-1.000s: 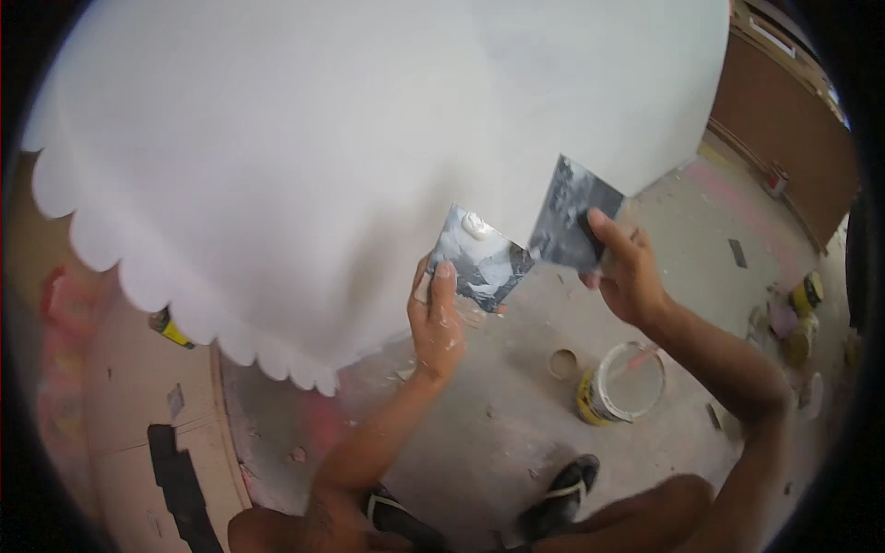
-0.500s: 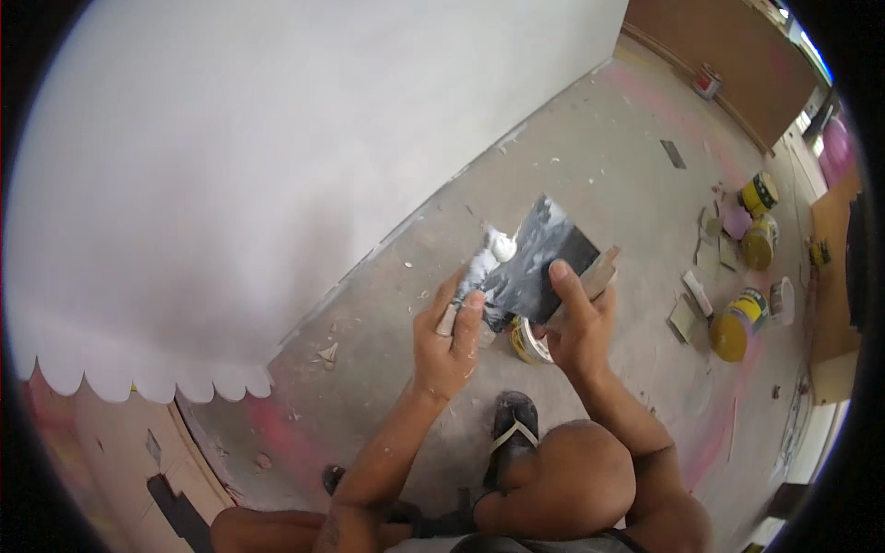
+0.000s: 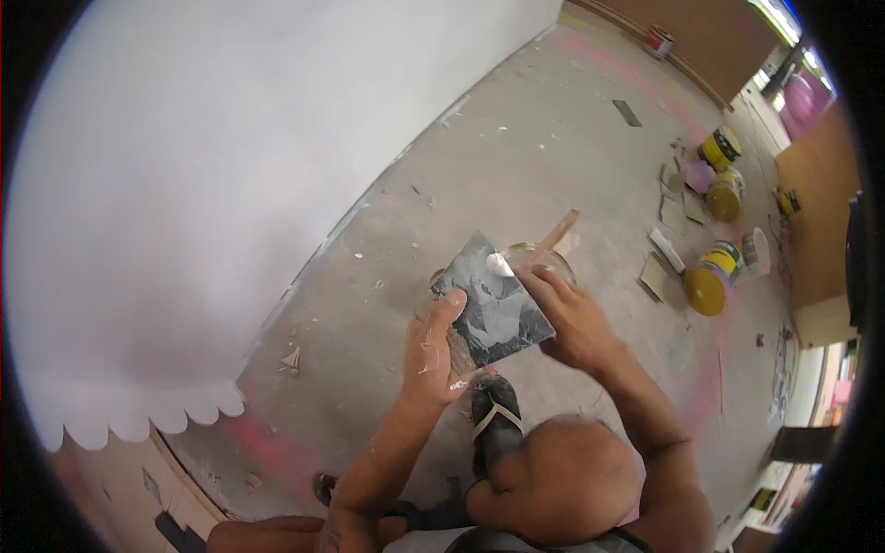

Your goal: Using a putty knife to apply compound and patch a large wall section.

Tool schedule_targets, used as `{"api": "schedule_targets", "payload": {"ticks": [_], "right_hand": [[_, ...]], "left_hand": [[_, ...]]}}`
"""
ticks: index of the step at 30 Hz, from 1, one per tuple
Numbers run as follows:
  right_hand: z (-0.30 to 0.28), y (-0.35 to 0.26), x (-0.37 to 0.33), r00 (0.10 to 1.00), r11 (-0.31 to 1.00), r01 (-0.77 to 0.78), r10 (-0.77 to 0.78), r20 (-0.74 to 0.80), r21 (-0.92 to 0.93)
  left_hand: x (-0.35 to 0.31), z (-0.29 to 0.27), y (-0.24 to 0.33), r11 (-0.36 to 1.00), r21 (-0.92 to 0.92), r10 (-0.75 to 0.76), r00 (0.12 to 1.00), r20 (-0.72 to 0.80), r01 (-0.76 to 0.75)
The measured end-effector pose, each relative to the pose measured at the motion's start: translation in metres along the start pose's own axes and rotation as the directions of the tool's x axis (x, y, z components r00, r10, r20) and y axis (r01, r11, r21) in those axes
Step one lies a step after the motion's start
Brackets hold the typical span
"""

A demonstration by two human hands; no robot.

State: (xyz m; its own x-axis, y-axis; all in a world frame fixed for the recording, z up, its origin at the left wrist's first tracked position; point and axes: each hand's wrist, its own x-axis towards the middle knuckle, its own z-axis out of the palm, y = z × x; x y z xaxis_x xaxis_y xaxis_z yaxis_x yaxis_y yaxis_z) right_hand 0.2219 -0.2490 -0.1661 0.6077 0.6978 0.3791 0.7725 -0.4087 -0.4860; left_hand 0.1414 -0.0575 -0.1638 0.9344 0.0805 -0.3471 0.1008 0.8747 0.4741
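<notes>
My left hand (image 3: 431, 355) is closed on a dark flat putty scraper (image 3: 493, 318), thumb on its face and fingers beneath. Grey-white smears cover its face, which is tilted up toward me. At its upper right edge sits a lump of white putty (image 3: 499, 264). My right hand (image 3: 576, 318) is closed at that edge, gripping a second scraper whose wooden back strip (image 3: 559, 232) sticks out past the fingers. Its blade is mostly hidden. Behind the scrapers a round container rim (image 3: 564, 265) partly shows. White specks mark my left fingers and wrist.
A white panel (image 3: 212, 166) with a scalloped lower edge rises on the left. On the floor at right lie yellow-labelled tubs (image 3: 712, 286), flat scraps (image 3: 656, 276) and a white-handled tool (image 3: 666, 249). A small can (image 3: 658, 42) stands far off by a brown board. My sandalled foot (image 3: 496, 415) is below my hands.
The left scraper has turned to show its smeared face broadly. My right hand has swung its scraper edge-on against the left one's upper right edge, where the putty lump now sits. The view has shifted.
</notes>
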Motion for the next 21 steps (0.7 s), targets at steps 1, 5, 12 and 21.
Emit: {"api": "schedule_targets", "payload": {"ticks": [1, 5, 12, 21], "right_hand": [[-0.006, 0.005, -0.002, 0.994, 0.996, -0.025, 0.035, 0.106, -0.088], [-0.041, -0.003, -0.034, 0.965, 0.961, -0.263, 0.262, -0.026, -0.08], [-0.036, -0.038, -0.036, 0.948, 0.9, -0.143, 0.244, 0.203, -0.411], [-0.028, 0.003, -0.034, 0.853, 0.853, -0.499, 0.515, 0.084, -0.156]], "left_hand": [[-0.005, 0.005, 0.003, 0.99, 0.139, 0.026, 0.999, 0.029, -0.03], [0.001, -0.004, -0.015, 0.988, 0.144, 0.053, 0.995, 0.079, -0.064], [0.014, -0.007, -0.072, 0.76, 0.588, 0.179, 0.959, 0.22, -0.277], [0.006, -0.022, -0.087, 0.683, 0.705, 0.087, 0.98, 0.18, -0.19]]}}
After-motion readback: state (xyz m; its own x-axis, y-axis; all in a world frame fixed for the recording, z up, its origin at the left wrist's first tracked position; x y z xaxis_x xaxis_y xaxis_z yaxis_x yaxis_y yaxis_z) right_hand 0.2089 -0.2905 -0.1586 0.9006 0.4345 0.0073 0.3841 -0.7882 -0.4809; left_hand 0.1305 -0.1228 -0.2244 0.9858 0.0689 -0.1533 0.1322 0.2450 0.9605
